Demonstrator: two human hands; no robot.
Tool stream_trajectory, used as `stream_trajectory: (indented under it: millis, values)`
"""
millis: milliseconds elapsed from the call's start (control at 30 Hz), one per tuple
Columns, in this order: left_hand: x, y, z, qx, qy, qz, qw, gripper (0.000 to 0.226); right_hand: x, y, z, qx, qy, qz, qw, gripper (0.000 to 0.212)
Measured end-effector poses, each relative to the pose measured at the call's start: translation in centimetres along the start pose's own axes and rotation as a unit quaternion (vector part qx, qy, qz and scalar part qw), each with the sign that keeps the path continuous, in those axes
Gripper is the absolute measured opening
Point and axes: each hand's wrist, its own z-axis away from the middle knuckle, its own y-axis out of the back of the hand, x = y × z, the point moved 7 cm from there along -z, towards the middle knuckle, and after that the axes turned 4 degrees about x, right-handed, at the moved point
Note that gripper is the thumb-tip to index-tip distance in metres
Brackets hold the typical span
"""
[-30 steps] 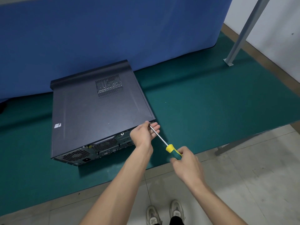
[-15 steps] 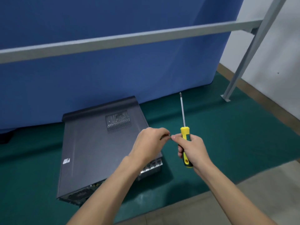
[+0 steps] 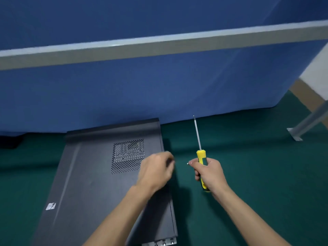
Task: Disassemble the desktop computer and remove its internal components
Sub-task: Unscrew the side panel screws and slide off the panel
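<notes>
A dark grey desktop computer case [image 3: 92,178] lies flat on the green mat, side panel up, with a perforated vent [image 3: 127,155] near its far right. My left hand [image 3: 156,171] hovers over the case's right edge, fingers curled; motion blur hides whether it holds anything. My right hand [image 3: 207,173] grips a yellow-and-green screwdriver [image 3: 201,157] upright, shaft pointing away from me. A tiny silver screw [image 3: 187,163] shows at my right fingertips.
The green mat [image 3: 257,166] covers the table to the right of the case. A blue curtain [image 3: 159,89] hangs behind it. A grey metal bar [image 3: 159,45] crosses overhead, and a metal frame leg [image 3: 305,123] stands at the far right.
The screwdriver left the case's rear corner and now stands upright in my right hand. My hands met, then drew apart; the screw is now at my right fingertips. The view tilted up.
</notes>
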Motion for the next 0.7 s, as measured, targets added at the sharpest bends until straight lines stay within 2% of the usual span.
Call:
stream_trajectory:
  millis: [67,133,300,567,700]
  values:
    - [-3.4,-0.3,-0.1,0.045,0.116,-0.059,0.99,0.02,1.2,-0.7,-2.9,0.024,0.005,0.061,0.998,0.013]
    - [-5.1,-0.9,0.2,0.071,0.169,-0.099,0.978,0.021,2.5,-1.7,-5.4,0.034,0.008,0.117,0.993,0.018]
    - [-5.3,-1.6,0.0,0.108,0.141,-0.103,0.979,0.021,5.6,-4.7,-10.0,0.049,0.015,0.226,0.973,0.033]
    - [-5.7,-1.9,-0.1,0.125,0.134,-0.121,0.976,0.031,8.8,-8.6,-13.0,0.01,0.013,0.366,0.93,0.018]
    - [-5.9,-2.0,-0.1,0.123,0.133,-0.126,0.975,0.03,9.3,-8.7,-13.1,0.012,0.014,0.367,0.93,0.018]
